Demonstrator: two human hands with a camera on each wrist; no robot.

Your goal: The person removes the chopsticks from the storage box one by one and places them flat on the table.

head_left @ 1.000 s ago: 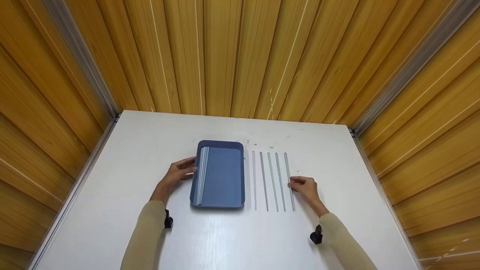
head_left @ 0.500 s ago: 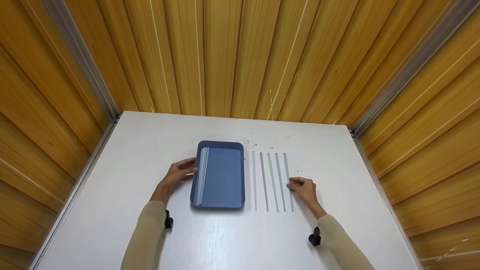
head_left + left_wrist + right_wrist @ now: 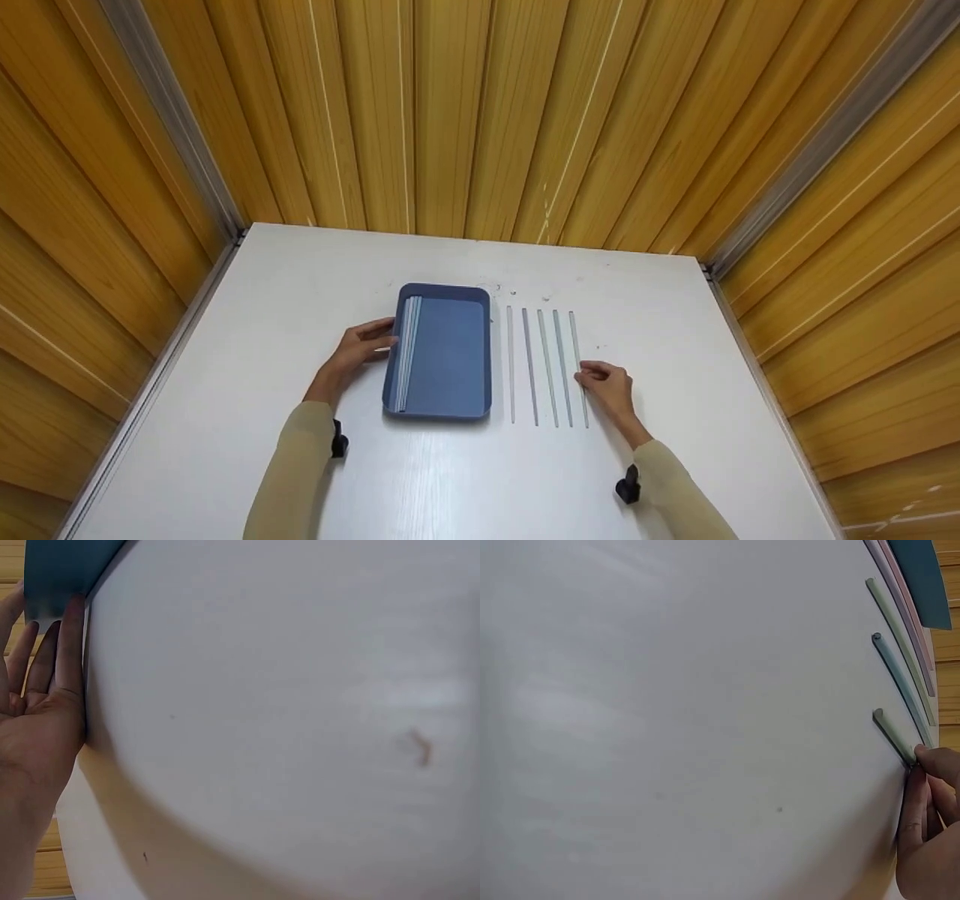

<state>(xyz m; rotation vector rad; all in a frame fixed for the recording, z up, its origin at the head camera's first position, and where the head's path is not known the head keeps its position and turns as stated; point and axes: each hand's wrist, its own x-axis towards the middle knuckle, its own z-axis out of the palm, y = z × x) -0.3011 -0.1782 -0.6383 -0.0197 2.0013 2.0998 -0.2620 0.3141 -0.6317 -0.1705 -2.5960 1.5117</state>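
Observation:
A blue rectangular tray (image 3: pixel 451 360) lies on the white table, with several pale straws (image 3: pixel 408 352) side by side along its inner left wall. My left hand (image 3: pixel 358 350) rests against the tray's left side, and in the left wrist view its fingers look straight along the tray wall. Right of the tray, several thin pastel straws stand apart in a row, among them a purple straw (image 3: pixel 530 367) and a blue straw (image 3: pixel 902 682). My right hand (image 3: pixel 609 384) pinches the rightmost one, a pale green straw (image 3: pixel 891 733), between thumb and finger near its middle, low over the table.
Small dark marks (image 3: pixel 546 298) dot the white table (image 3: pixel 442 487) behind the row. Wood-patterned panels (image 3: pixel 450 112) enclose the table at the back and both sides, joined by grey metal rails (image 3: pixel 187 120).
The rightmost straw, pinched in my right hand, has shifted slightly left at its near end and a little toward me. My left hand and the tray stay put; the head view has tilted slightly.

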